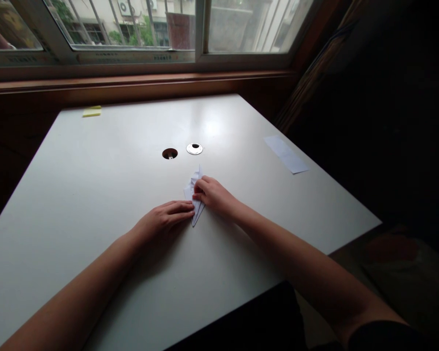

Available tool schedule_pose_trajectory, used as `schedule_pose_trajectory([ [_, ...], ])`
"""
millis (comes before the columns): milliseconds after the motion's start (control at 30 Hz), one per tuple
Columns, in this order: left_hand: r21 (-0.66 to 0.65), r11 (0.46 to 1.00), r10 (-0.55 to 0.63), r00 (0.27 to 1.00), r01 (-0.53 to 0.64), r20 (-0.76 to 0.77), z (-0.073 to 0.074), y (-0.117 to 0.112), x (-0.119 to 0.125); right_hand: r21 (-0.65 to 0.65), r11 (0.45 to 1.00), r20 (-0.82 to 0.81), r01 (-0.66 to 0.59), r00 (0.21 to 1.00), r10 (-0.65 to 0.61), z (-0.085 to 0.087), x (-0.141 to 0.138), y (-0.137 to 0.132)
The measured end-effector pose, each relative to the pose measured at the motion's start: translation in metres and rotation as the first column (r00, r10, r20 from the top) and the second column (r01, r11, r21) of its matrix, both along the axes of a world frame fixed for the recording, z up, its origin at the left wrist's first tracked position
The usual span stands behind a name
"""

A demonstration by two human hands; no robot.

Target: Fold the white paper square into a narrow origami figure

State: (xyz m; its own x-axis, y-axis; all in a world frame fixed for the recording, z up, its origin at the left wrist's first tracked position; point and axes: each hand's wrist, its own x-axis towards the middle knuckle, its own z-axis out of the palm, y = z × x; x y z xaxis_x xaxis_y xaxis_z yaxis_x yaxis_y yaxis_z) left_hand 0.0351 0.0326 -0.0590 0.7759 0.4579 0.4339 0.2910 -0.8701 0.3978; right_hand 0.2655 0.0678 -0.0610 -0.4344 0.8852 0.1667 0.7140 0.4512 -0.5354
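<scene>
A folded sheet of white paper point(197, 210) lies on the white table, its narrow point toward me and its creased layers fanning out at the far end. My right hand point(210, 192) pinches the paper's right side, thumb and fingers closed on a fold. From the left, my left hand point(171, 213) lies flat with its fingers stretched out, the fingertips touching the paper's lower left edge. Part of the folds is hidden under the right fingers.
Beyond the paper are a round hole point(170, 154) in the table point(131, 131) and a round cover point(194, 149). A flat paper strip point(287, 155) lies near the right edge. Yellow sticky notes point(91, 111) sit at the far left corner. A window stands behind.
</scene>
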Motion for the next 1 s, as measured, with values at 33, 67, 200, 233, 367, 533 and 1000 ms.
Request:
schedule_pose_trajectory([
  [33, -0.002, 1.000, -0.008, 1.000, 0.008, -0.015, 0.001, 0.000, 0.000, 0.007, 1.000, 0.016, -0.001, 1.000, 0.001, 0.000, 0.000, 0.000],
  [67, -0.003, 1.000, -0.015, 0.999, 0.015, -0.034, 0.002, 0.000, -0.001, 0.014, 1.000, 0.033, -0.004, 0.999, 0.004, 0.000, 0.000, 0.000],
  [200, 0.047, 0.998, -0.045, 0.992, 0.051, -0.121, 0.003, 0.001, -0.002, 0.030, 0.999, 0.105, -0.018, 0.994, 0.015, 0.004, -0.001, -0.001],
  [233, 0.069, 0.996, -0.049, 0.989, 0.059, -0.137, 0.003, 0.001, -0.002, 0.029, 0.999, 0.123, -0.021, 0.992, 0.017, 0.005, -0.002, -0.001],
  [367, 0.139, 0.987, -0.046, 0.977, 0.075, -0.206, 0.005, 0.000, -0.001, 0.030, 0.999, 0.199, -0.020, 0.980, 0.014, 0.005, -0.004, -0.002],
  [533, 0.143, 0.988, -0.026, 0.975, 0.058, -0.220, 0.008, -0.002, 0.002, 0.090, 0.996, 0.254, -0.025, 0.967, 0.002, 0.001, -0.005, -0.007],
  [1000, 0.084, 0.994, -0.059, 0.981, 0.075, -0.183, 0.003, 0.000, 0.000, 0.102, 0.994, 0.307, -0.028, 0.952, -0.005, -0.001, -0.004, -0.009],
])
